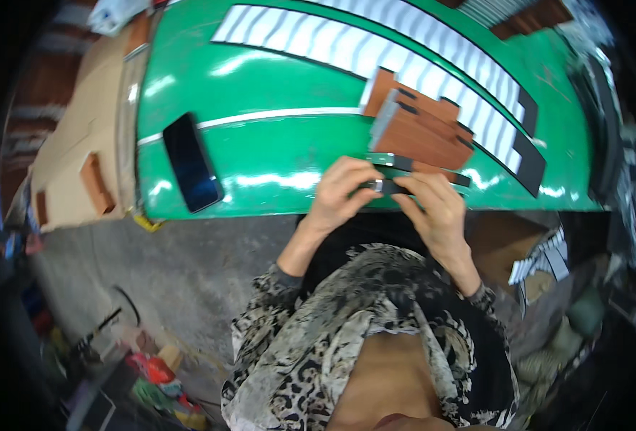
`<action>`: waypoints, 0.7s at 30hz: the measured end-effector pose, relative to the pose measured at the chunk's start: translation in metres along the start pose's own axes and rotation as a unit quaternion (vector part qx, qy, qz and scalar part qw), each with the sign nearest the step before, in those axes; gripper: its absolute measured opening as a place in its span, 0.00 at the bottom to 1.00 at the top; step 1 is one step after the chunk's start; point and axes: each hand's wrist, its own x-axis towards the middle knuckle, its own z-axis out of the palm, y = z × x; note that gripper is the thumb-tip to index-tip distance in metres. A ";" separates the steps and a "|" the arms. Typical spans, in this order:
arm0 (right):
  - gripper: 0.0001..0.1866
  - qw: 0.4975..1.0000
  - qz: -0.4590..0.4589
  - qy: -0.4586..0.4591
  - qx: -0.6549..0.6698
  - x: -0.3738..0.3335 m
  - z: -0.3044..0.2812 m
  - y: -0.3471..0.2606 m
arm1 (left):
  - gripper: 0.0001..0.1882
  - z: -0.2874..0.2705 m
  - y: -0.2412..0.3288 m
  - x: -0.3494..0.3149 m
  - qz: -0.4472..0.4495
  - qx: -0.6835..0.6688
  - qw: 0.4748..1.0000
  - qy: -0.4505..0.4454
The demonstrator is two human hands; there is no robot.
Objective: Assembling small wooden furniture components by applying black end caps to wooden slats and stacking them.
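Note:
Near the front edge of the green table [268,154], both hands meet on a small black strip [388,186] with a shiny pale part. The fingers of my left hand [341,192] pinch its left end, and those of my right hand [434,208] close on its right side. Just beyond the fingers lies a similar dark strip [402,163] with a greenish, glossy end. Behind that is a loose stack of reddish-brown wood-grain pieces [427,141] with black tabs. My fingers partly cover the strip, so its full shape is hidden.
Two long curved rows of white pieces on black backing [311,34] cross the table's far side. A dark phone [191,164] rests at the left. Cardboard [88,108] with brown pieces borders the left edge. An open box [505,241] with striped strips stands below right.

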 end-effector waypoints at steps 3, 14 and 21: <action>0.14 1.000 0.003 -0.002 -0.010 0.000 -0.002 0.003 | 0.15 0.006 -0.005 0.003 -0.016 -0.035 0.999 -0.009; 0.14 0.998 0.002 -0.014 -0.060 -0.008 -0.007 -0.002 | 0.15 0.015 -0.003 -0.001 -0.008 -0.035 0.999 -0.008; 0.14 0.993 -0.003 -0.026 -0.113 -0.003 -0.010 -0.009 | 0.15 0.013 -0.004 0.000 0.003 -0.029 1.000 -0.007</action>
